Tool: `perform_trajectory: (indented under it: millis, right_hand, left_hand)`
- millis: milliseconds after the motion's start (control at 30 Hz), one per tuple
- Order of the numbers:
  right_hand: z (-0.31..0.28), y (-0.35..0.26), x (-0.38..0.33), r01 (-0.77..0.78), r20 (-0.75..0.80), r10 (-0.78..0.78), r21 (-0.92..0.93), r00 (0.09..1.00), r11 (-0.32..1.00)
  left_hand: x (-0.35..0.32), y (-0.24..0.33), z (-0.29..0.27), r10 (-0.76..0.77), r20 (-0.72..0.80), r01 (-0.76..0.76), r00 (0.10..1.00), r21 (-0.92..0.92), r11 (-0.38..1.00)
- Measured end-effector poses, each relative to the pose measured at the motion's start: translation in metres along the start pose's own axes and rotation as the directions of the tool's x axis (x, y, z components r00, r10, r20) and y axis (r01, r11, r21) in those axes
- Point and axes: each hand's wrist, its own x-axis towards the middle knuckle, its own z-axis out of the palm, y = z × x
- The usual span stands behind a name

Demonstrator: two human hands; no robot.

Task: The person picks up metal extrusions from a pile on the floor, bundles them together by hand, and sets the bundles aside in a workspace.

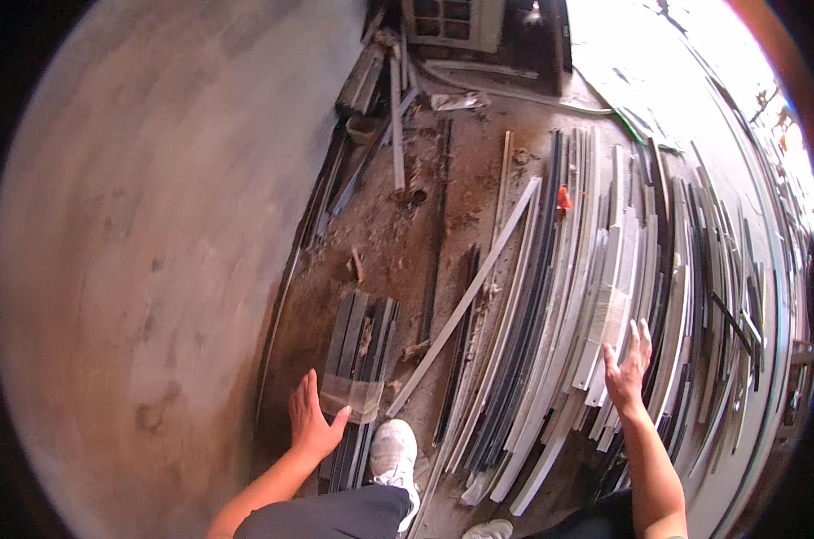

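Note:
My left hand is open, thumb apart from the fingers, beside a short bundle of dark grey metal profiles. Clear plastic wrap binds that bundle near my thumb; whether I touch it I cannot tell. Farther right, my right hand is also open, fingers spread and pointing away from me. It hovers over or rests by long white profiles, which have a band of clear wrap around them. Neither hand holds anything.
Many long dark and pale strips cover the floor to the right. A single pale bar slants across beside my white shoe. The wall rises at left. Scrap pieces and a hose lie at the back.

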Motion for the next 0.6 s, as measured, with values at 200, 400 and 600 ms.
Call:
perform_trajectory:
  millis: [200,400,600]
  right_hand:
    - [0.009,-0.088,0.015,0.148,0.01,-0.152,0.177,0.988,0.973]
    - [0.039,-0.154,0.0,0.324,0.231,-0.374,0.226,0.898,0.918]
    - [0.1,-0.219,-0.054,0.436,0.475,-0.647,0.486,0.596,0.758]
  left_hand:
    - [-0.098,-0.015,0.024,-0.271,0.094,0.278,0.958,-0.075,0.958]
    - [-0.12,-0.002,0.026,-0.399,0.102,0.391,0.911,0.089,0.916]
    - [-0.124,-0.006,0.029,-0.431,0.099,0.427,0.897,0.062,0.902]
